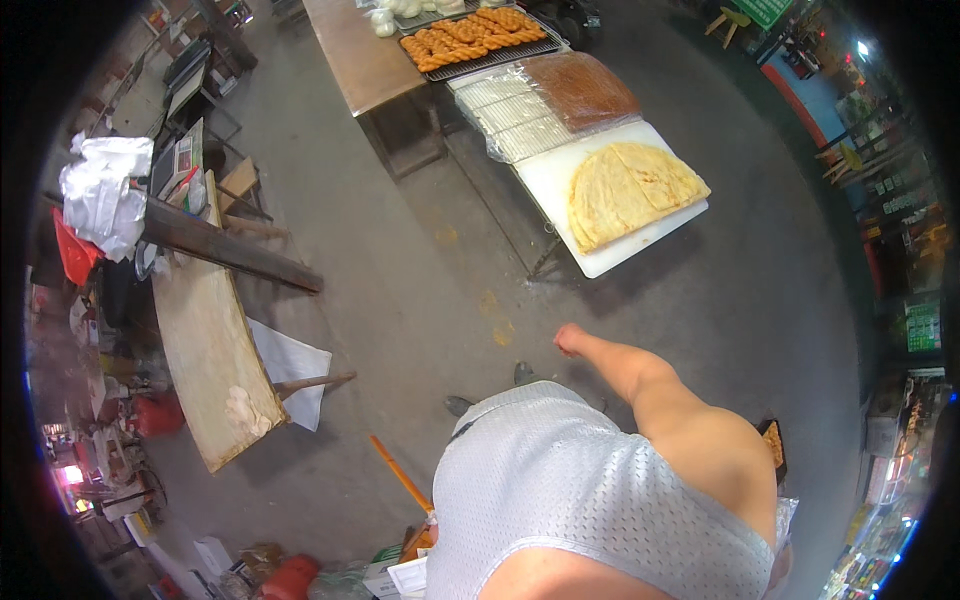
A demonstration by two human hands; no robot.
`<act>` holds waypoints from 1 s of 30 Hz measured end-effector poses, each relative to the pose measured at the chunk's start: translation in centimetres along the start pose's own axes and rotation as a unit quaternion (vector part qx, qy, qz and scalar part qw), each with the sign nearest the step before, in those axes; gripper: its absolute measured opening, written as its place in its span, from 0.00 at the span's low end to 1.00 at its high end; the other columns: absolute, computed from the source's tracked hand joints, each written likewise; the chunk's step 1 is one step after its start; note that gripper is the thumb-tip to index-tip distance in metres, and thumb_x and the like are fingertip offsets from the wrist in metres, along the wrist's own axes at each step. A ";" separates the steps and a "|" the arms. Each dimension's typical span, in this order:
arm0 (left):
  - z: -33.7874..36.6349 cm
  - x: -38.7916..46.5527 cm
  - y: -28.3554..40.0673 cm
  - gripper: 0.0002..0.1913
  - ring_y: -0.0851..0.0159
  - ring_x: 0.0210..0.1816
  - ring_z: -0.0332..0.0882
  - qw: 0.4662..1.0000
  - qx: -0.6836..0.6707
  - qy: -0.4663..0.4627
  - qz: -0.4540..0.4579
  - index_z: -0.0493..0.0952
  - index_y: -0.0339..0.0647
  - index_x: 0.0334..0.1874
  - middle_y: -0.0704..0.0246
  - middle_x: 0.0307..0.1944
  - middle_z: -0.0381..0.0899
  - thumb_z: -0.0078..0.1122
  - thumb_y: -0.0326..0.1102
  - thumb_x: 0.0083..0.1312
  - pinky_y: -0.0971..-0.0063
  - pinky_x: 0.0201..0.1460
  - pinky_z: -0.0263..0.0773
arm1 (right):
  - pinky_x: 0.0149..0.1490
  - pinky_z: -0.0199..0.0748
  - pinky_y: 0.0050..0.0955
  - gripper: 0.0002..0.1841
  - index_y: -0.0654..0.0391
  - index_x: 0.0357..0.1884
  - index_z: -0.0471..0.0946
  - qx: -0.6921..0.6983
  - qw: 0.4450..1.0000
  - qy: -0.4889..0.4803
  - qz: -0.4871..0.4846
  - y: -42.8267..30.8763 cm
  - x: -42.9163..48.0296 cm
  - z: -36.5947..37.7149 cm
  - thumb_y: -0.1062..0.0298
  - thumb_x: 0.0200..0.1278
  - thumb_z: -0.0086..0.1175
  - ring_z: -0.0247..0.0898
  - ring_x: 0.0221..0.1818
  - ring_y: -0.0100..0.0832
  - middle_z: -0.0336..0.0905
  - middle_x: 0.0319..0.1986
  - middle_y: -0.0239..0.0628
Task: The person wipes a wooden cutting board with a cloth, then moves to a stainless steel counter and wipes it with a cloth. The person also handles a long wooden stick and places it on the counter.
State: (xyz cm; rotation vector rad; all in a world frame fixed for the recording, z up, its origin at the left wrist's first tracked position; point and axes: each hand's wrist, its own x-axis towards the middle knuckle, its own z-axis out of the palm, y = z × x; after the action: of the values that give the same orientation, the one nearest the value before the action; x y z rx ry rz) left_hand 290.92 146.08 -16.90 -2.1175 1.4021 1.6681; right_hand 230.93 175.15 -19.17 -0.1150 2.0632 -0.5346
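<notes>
My right hand (568, 340) hangs at the end of my bent right arm, over the grey floor. It touches nothing that I can see, and its fingers are too small to make out clearly. My left hand is out of view. Nearest ahead is a large folded yellow flatbread (634, 191) on a white cutting board (604, 264). Beyond the board, a brown sheet cake (583, 91) under clear plastic film lies beside a film-covered wire rack (504, 105). Farther off, fried dough twists (472, 39) fill a dark tray (491, 66).
A brown-topped table (367, 52) stands left of the trays. A steel post (232, 244) leans across the left side in this view. Next to it is a long wooden worktable (199, 352) with pale dough scraps (251, 412). An orange stick (397, 469) rises by my left side.
</notes>
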 end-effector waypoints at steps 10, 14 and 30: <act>-5.2 8.0 5.8 0.19 0.58 0.47 0.79 0.985 -0.161 -0.066 0.008 0.73 0.34 0.60 0.63 0.49 0.80 0.55 0.35 0.70 0.62 0.49 0.75 | 0.21 0.71 0.35 0.11 0.61 0.32 0.81 0.050 0.996 0.008 0.074 1.8 -1.7 5.7 0.63 0.64 0.55 0.78 0.21 0.34 0.80 0.25 0.40; -8.6 9.0 10.4 0.18 0.58 0.47 0.79 0.976 -0.205 -0.051 -0.052 0.72 0.34 0.60 0.63 0.49 0.79 0.54 0.33 0.71 0.61 0.50 0.75 | 0.22 0.71 0.33 0.11 0.60 0.31 0.81 0.061 0.991 -0.015 0.116 -4.4 -3.9 7.4 0.63 0.62 0.56 0.75 0.20 0.32 0.80 0.24 0.39; -12.5 9.3 11.2 0.19 0.63 0.32 0.79 0.985 -0.125 0.109 -0.050 0.79 0.34 0.47 0.60 0.35 0.82 0.61 0.46 0.65 0.62 0.33 0.75 | 0.22 0.72 0.35 0.08 0.58 0.28 0.76 0.107 0.991 -0.074 0.024 -19.7 11.1 6.6 0.66 0.63 0.55 0.75 0.20 0.36 0.75 0.20 0.38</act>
State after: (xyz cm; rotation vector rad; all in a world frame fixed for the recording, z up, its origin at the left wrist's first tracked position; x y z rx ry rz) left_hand 291.82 127.03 -14.71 -2.5306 1.1638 1.6949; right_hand 228.01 152.02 -22.71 0.0213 1.8473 -0.6934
